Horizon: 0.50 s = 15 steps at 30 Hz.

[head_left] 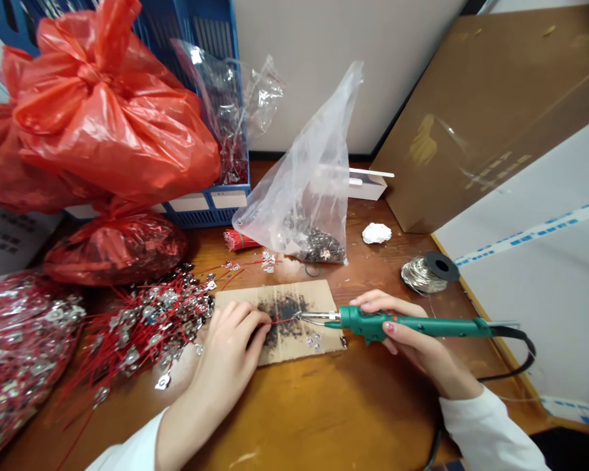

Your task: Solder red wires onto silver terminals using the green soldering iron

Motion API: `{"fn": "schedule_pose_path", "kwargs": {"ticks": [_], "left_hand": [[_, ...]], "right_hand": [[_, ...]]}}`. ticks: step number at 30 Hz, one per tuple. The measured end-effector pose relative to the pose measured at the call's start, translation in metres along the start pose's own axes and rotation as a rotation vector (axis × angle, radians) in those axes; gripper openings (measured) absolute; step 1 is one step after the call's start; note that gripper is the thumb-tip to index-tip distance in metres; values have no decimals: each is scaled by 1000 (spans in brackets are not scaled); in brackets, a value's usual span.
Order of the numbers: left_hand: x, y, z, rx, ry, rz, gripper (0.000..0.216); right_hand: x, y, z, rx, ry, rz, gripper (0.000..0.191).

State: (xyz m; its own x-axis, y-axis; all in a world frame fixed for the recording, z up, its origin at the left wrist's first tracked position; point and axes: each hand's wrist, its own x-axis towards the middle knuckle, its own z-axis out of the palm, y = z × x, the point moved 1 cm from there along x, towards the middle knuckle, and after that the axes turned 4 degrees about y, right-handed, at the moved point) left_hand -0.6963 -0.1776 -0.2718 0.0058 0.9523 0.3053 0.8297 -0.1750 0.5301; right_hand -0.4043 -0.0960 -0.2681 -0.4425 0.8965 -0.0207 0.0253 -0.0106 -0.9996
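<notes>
Crate labels unreadable; right hand grips soldering iron, left hand pinches wire.

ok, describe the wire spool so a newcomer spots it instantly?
Find the big brown cardboard at the back right. On the wooden table in front of its lower edge lies the wire spool. Its black round end and silvery winding set it apart from the crumpled white lump nearby.

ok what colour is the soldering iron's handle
Green; the handle shows best in the head view.
</notes>
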Motion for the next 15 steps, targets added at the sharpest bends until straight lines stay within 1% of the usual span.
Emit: {"fn": "schedule_pose_path", "kwargs": {"ticks": [8, 12, 15], "left_hand": [[1, 1, 0, 6, 17, 3, 20], [1, 2, -1, 15, 20, 3, 20], [1, 3, -1, 23, 14, -2, 22]], "right_hand": [[-4, -5, 4, -64, -11, 5, 24], [-5, -4, 4, -77, 9, 5, 23], [-3, -3, 4, -44, 36, 37, 24]]}}
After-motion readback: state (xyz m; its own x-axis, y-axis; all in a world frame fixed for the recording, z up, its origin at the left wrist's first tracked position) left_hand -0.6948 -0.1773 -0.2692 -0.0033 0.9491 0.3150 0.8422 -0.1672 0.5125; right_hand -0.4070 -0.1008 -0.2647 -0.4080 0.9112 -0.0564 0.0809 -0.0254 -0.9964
